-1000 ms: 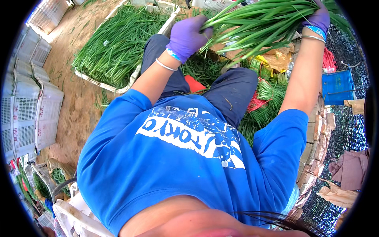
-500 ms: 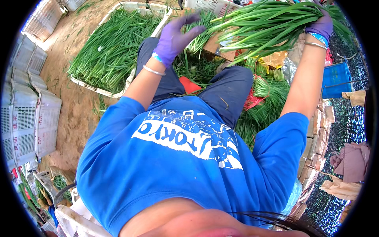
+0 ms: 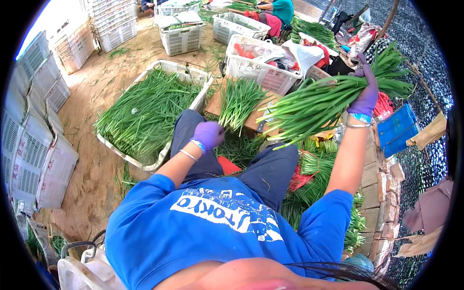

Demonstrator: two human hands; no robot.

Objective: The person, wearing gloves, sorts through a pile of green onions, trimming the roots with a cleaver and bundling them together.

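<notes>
My right hand, in a purple glove, is wrapped round a thick bunch of garlic chives. Their pale stem ends point left and their green leaves stick out past the hand. Over my left knee is my left hand, gloved alike and closed; its fingers curl so that anything inside is hidden. Just beyond it, a smaller pile of chives lies on a wooden board. To the left stands a white crate heaped with loose chives.
Tied chive bundles lie right of my legs. A white basket with bags stands ahead. Stacked crates line the left side. A blue container hangs by the dark netting at right. Another person sits farther back.
My left hand has come down toward my knee and gone from spread fingers to closed. My right hand still grips the bunch. The view has tilted up, showing more ground ahead.
</notes>
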